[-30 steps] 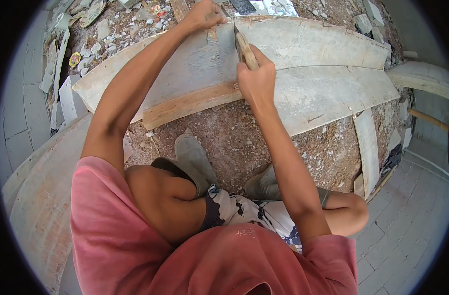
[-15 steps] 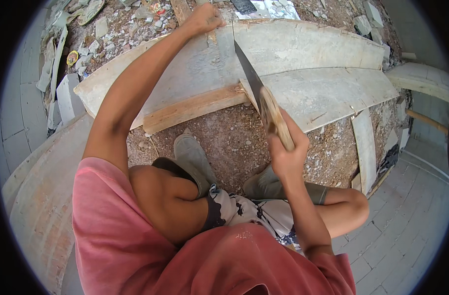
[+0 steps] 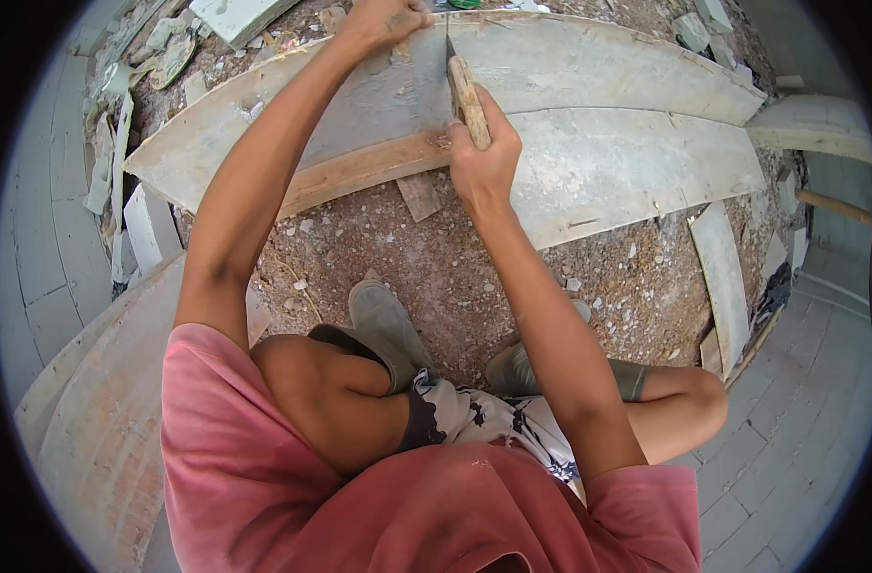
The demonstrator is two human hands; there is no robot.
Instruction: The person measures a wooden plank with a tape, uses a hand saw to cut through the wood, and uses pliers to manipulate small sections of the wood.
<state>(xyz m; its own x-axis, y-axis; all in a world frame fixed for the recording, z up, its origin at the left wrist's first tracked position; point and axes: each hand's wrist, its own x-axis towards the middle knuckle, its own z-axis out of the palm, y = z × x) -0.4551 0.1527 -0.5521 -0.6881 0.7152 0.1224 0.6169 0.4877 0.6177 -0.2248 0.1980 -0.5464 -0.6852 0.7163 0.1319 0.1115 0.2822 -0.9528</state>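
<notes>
My right hand is wrapped round the pale wooden handle of a handsaw. Its dark blade points away from me and sits in a narrow cut near the far edge of a long, worn grey board. Left of the blade, my left hand grips that far edge with curled fingers, partly cut off by the picture's top. Along the board's near side lies a wooden batten, its right end close to my right hand. A second grey board lies right of my right wrist.
Rubble and broken white pieces lie beyond the board. A short wood offcut pokes out below the batten. My boots rest on gravelly ground. A narrow strip lies at the right, large curved sheets at the left.
My right hand has pushed the saw forward and to the left, so the handle is now close to the cut. My left hand stays on the far edge. The whole view has shifted slightly.
</notes>
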